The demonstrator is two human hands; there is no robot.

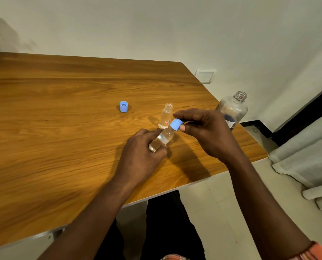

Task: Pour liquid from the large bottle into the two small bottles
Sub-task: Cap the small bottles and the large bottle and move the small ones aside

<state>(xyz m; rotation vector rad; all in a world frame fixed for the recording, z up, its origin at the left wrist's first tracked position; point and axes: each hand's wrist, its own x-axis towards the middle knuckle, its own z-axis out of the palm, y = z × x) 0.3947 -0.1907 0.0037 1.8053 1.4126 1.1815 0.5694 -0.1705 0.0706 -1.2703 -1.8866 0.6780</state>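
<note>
Two hands are brought together over the near right part of the counter (62, 113), and one small bottle is shared between them. Nearest, the left hand (141, 156) is curled round the lower body of the capped small bottle (163, 138), with its fingers (148, 131) wrapped about the glass. The bottle is held tilted, and whether its base rests on the wood cannot be told. Its long axis is run from near left to far right, so that the neck is aimed straight at the right hand (207, 132). There the blue cap (176, 124) is pinched between thumb and forefinger, the remaining fingers being loosely bent behind. Clear liquid can be seen inside.

The coming twist is judged to turn on that line: the cap must be rotated about the tilted axis while the body is steadied by the left hand. Whether it is being tightened or loosened cannot be told.

Just beyond the cap, the open small bottle (165, 115) is stood upright on the counter, close enough to be knocked by the right hand. Farther off to the left, a loose blue cap (123, 106) is set mouth upward, well apart from both hands. Farthest right, at the counter's edge, the large bottle (233, 109) is stood upright and uncapped, nearer to the right hand than to the left.
</note>
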